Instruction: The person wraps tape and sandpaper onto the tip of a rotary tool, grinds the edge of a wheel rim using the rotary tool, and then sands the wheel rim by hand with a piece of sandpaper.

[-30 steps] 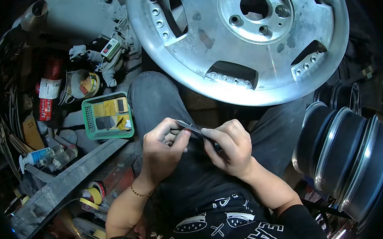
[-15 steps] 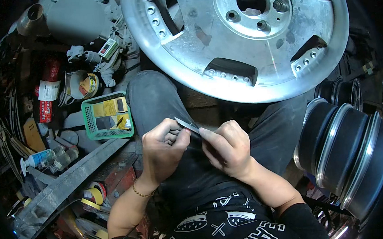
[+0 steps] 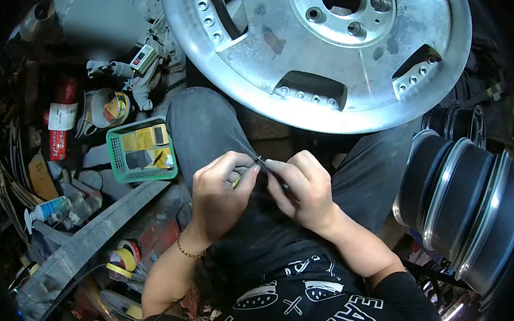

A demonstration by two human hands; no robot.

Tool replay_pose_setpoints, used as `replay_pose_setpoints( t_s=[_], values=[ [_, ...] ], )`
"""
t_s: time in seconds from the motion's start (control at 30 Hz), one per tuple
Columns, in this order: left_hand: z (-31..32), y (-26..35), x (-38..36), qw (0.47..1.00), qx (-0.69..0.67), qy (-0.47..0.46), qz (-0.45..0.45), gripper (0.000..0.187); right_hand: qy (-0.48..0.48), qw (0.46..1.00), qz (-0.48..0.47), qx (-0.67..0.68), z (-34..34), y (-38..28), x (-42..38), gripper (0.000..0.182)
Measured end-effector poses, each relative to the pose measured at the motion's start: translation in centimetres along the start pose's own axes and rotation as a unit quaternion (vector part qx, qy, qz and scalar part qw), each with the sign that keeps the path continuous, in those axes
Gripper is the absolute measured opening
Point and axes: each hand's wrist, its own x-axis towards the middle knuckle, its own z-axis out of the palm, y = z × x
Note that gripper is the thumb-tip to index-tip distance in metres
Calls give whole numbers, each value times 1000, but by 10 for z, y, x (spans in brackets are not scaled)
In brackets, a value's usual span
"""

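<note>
Between my two hands, above my lap, is a small thin grey piece of sandpaper point(image 3: 260, 160), seen nearly edge-on. My left hand point(image 3: 220, 192) is closed, with thumb and forefinger pinching one end; a bit of yellow shows inside its fingers. The other end is pinched by my right hand point(image 3: 306, 187), its fingers curled under. Just beyond my knees a large bare-metal wheel disc point(image 3: 345, 67) with bolt holes and cut-out windows leans over my thighs. To the left, a green plastic basket point(image 3: 115, 163) holds several yellow and dark sheets like sandpaper.
Several wheel barrels point(image 3: 447, 199) are stacked at the right. On the left lie a dusty metal beam point(image 3: 97, 244), tape rolls point(image 3: 125, 260), clear bottles point(image 3: 83, 209), a tin point(image 3: 98, 108), a red wrapped roll point(image 3: 60, 122) and a switch box point(image 3: 143, 58).
The sandpaper has turned from showing its flat grey face to nearly edge-on. Both hands stay close together, and the view has shifted slightly.
</note>
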Motion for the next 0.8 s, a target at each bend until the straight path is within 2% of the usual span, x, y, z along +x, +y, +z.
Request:
replay_pose_setpoints(
  t_s=[0.27, 0.5, 0.7, 0.8],
  values=[
    [4, -4, 5, 993, 51, -10, 106, 7, -17, 1000, 21, 4, 6, 3, -1, 25],
    [0, -7, 7, 996, 40, -19, 76, 7, -34, 998, 43, -7, 4, 3, -10, 24],
    [0, -11, 9, 993, 54, -27, 100, 5, -13, 999, 31, 1, 11, 7, -10, 25],
    [-1, -11, 9, 992, 60, -56, 92, 5, -29, 998, 60, -10, 7, 5, -16, 26]
  ],
)
